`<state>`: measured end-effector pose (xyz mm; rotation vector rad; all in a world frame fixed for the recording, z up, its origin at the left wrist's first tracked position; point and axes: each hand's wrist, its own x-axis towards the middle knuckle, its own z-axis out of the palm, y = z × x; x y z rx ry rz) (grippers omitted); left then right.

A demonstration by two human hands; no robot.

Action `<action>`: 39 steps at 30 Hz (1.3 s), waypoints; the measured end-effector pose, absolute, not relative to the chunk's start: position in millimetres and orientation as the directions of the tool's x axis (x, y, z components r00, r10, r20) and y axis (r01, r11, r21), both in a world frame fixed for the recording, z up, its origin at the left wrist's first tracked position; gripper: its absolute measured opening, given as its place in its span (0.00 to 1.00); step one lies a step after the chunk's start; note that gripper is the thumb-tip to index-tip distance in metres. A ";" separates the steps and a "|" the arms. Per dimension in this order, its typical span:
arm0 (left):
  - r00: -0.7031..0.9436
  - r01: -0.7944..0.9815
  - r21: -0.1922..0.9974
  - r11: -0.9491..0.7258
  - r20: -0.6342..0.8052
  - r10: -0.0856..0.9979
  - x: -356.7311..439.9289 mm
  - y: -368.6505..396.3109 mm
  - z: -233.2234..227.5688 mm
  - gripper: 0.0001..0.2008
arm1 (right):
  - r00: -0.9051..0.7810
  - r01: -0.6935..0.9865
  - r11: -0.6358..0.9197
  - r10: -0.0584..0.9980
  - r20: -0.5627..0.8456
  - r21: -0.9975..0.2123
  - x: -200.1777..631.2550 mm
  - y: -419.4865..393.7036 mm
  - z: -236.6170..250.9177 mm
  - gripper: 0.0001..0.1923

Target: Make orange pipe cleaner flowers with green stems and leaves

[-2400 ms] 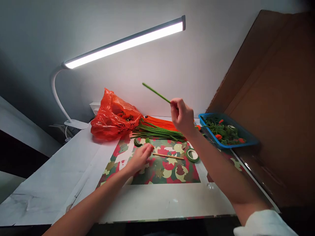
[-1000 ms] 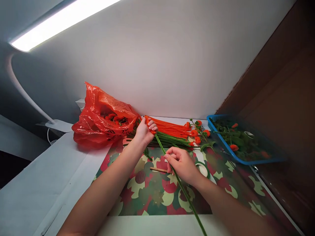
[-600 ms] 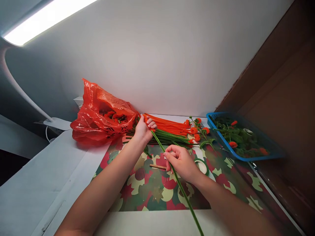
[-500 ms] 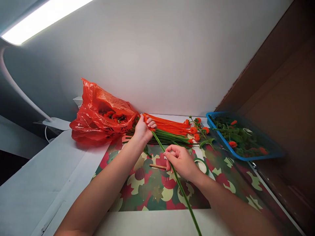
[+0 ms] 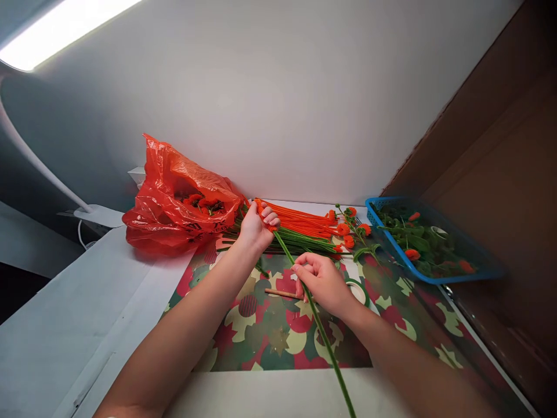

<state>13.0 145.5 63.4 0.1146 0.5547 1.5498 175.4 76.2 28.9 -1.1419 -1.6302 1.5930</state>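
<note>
Green stem (image 5: 322, 334), in both hands, slants from far-left to near-right.

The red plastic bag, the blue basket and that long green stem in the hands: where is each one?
Red plastic bag (image 5: 174, 203): head view, on its crinkled side.
Blue basket (image 5: 429, 279): head view, on its near rim.
Green stem (image 5: 328, 357): head view, on the free length below the right hand.
</note>
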 end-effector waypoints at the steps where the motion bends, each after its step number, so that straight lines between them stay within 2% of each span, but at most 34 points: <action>1: -0.071 -0.909 0.414 0.045 -0.260 0.963 16.9 143.3 64.1 0.23 | -0.459 0.170 -0.088 0.874 -0.158 -0.981 175.0 76.0 28.8 0.08; 5: -0.064 -0.899 0.435 0.049 -0.242 0.968 39.0 129.8 65.0 0.22 | -0.448 0.120 -0.118 0.880 -0.160 -0.986 173.4 75.9 27.5 0.10; 11: 0.006 -0.861 0.495 0.113 -0.213 0.977 69.8 107.4 62.8 0.20 | -0.354 0.047 -0.063 0.932 -0.076 -0.997 174.8 82.6 27.5 0.16; 14: -0.038 -0.846 0.530 0.063 -0.178 0.983 66.9 107.9 66.2 0.19 | -0.406 0.069 -0.099 0.906 -0.119 -0.993 180.3 85.6 34.2 0.15; 16: -0.108 -0.840 0.542 -0.012 -0.144 0.984 57.6 112.6 70.1 0.20 | -0.515 0.177 -0.114 0.836 -0.191 -0.978 187.2 86.7 39.9 0.15; 18: -0.172 -0.835 0.544 -0.087 -0.106 0.979 46.3 118.0 74.2 0.21 | -0.663 0.299 -0.101 0.693 -0.283 -0.949 195.7 87.6 44.8 0.16; 20: -0.213 -0.829 0.542 -0.135 -0.083 0.973 37.1 121.6 77.3 0.21 | -0.758 0.353 -0.114 0.547 -0.355 -0.929 203.5 88.8 48.1 0.17; 22: -0.232 -0.827 0.539 -0.159 -0.069 0.970 33.2 122.1 78.9 0.21 | -0.789 0.364 -0.115 0.491 -0.371 -0.924 208.3 90.5 49.4 0.18; 26: -0.202 -0.827 0.545 -0.139 -0.056 0.978 43.9 113.8 76.7 0.21 | -0.770 0.304 -0.127 0.551 -0.322 -0.944 207.0 93.0 47.4 0.20; 33: -0.048 -0.836 0.548 0.032 -0.131 0.990 72.7 95.3 68.9 0.20 | -0.713 0.189 -0.176 0.652 -0.258 -0.966 199.8 92.8 53.8 0.19; 36: -0.115 -0.818 0.574 -0.036 -0.102 0.988 67.1 98.2 71.1 0.20 | -0.685 0.116 -0.250 0.681 -0.260 -0.961 208.5 99.0 63.2 0.14; 39: -0.243 -0.756 0.637 -0.148 -0.063 0.968 55.2 106.6 71.2 0.18 | -0.653 -0.062 -0.281 0.737 -0.174 -0.958 222.7 109.8 69.9 0.17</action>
